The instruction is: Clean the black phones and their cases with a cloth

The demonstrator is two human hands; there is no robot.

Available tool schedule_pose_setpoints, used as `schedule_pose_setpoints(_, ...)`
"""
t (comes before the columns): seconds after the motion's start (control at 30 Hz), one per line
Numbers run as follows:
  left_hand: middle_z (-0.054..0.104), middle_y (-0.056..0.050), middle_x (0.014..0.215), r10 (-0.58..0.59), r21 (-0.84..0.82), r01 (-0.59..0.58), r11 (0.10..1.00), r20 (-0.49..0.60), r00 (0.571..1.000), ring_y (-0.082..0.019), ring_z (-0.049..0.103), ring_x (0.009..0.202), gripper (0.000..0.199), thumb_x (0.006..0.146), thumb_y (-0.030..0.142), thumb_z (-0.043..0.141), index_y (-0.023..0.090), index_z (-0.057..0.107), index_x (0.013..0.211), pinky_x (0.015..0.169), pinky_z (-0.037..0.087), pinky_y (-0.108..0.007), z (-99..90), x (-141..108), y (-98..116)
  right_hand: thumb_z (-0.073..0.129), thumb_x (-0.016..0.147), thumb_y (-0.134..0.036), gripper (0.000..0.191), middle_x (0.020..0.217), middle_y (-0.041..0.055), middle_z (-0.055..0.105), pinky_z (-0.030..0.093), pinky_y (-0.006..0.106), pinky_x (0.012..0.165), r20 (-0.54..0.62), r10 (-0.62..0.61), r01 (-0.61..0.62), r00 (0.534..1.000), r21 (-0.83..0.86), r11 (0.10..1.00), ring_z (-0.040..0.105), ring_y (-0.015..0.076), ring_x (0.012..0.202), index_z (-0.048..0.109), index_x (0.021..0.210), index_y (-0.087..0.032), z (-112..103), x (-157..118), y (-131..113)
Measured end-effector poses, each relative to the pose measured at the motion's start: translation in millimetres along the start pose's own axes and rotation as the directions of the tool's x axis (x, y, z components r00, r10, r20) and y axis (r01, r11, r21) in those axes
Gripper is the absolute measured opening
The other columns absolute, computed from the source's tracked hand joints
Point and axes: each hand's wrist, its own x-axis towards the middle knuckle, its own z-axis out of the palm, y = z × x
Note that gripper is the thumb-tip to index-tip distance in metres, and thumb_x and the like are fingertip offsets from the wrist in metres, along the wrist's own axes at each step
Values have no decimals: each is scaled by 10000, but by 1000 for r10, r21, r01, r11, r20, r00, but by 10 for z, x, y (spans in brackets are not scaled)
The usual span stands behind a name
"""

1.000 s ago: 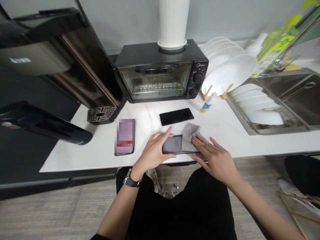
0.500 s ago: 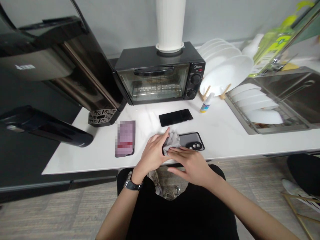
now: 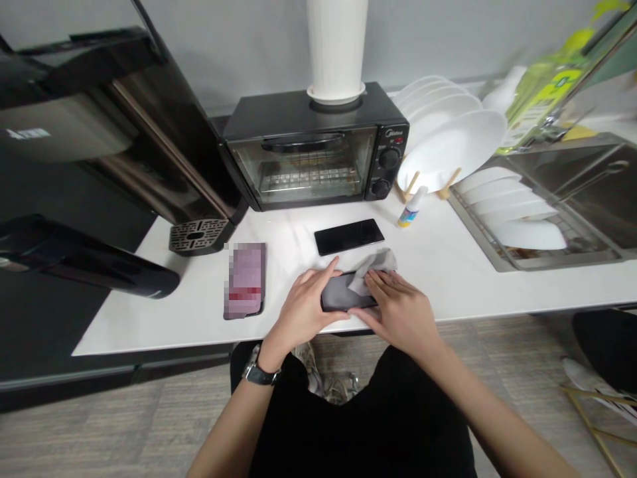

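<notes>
A grey phone case (image 3: 341, 294) with a black rim lies on the counter near its front edge. My left hand (image 3: 304, 302) grips its left end between thumb and fingers. My right hand (image 3: 404, 309) presses a crumpled grey cloth (image 3: 377, 262) on the case's right part, the thumb along the near edge. Hand and cloth hide the case's camera end. Just behind lies a black phone (image 3: 349, 236), screen up. A small spray bottle (image 3: 409, 209) stands behind and to the right. Left of my left hand rests a blurred-out purple phone-shaped item (image 3: 246, 279).
A toaster oven (image 3: 313, 149) with a white pot (image 3: 338, 50) on top stands at the back. Left are a dispenser machine (image 3: 199, 166) and a dark bottle (image 3: 109, 262). Plates (image 3: 458, 146) stand in a rack beside a sink (image 3: 597, 192). Someone's shoe (image 3: 582, 378) shows at right.
My right hand has slid the cloth rightward along the case, from its left part to its camera end. The left part is now uncovered. My left hand stays on the left end.
</notes>
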Motion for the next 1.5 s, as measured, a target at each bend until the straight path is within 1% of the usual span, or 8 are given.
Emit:
schedule_pose_setpoints(0.23,682,-79,1331,-11,68,10,998,14,1000,-294,576,1195,977,893,335,776,280,207,1686,1062,464,-433,0,-21,-46,574,1011,-579,583,1347,182,724,510,468,1156,111,-168,122,980,337,934,694,300,1263,680,1292,-79,103,132,-453)
schedule_pose_setpoints(0.5,617,-52,1491,-12,31,12,999,8,1000,-314,525,1311,1186,785,395,906,369,134,1686,1141,395,-478,-23,-28,10,541,1067,-421,379,1318,92,754,541,491,1123,130,-57,40,990,134,990,727,259,1218,684,1340,-200,-333,-314,177)
schedule_pose_setpoints(0.63,610,-52,1509,6,19,-7,1000,23,1000,-309,528,1300,1133,809,394,888,363,166,1682,1138,403,-479,-21,-1,20,512,1064,-505,558,1465,158,651,457,566,1194,106,-23,24,994,-10,1000,636,317,1351,561,1484,-142,-285,-351,348)
schedule_pose_setpoints(0.77,614,-46,1503,16,1,-16,1000,18,1000,-304,529,1300,1126,811,357,884,361,171,1682,1139,417,-467,-17,15,22,553,992,-656,750,1409,244,668,497,551,1155,36,19,-19,999,-2,1000,648,379,1320,591,1414,-37,-54,-133,70)
schedule_pose_setpoints(1.0,659,-73,1316,-11,53,10,999,35,999,-275,589,1180,953,903,224,723,290,189,1689,1039,488,-406,0,2,-36,545,963,-724,691,1215,200,768,557,478,1083,70,-139,110,988,313,943,731,324,1170,702,1187,-90,134,168,-502)
schedule_pose_setpoints(1.17,632,-91,1387,12,91,-14,996,25,1000,-314,555,1242,1108,831,446,854,310,170,1692,1075,462,-448,4,-21,-27,588,1016,-563,513,1341,124,740,549,477,1110,135,-162,113,977,314,943,721,269,1227,670,1338,-172,-142,-96,-202)
schedule_pose_setpoints(1.3,639,-69,1440,11,52,-12,999,14,1000,-312,548,1270,1174,792,428,898,354,143,1689,1108,436,-469,-1,-15,-6,591,1040,-442,434,1354,88,735,561,478,1104,152,-72,46,986,169,985,734,266,1202,652,1401,-209,-351,-371,200)
schedule_pose_setpoints(1.5,617,-37,1515,10,15,-10,1000,34,999,-307,533,1308,1150,798,375,900,380,162,1680,1139,415,-480,-14,12,15,533,1053,-514,587,1461,163,652,491,538,1169,84,-35,37,996,-31,999,655,317,1326,550,1499,-132,-291,-412,338)
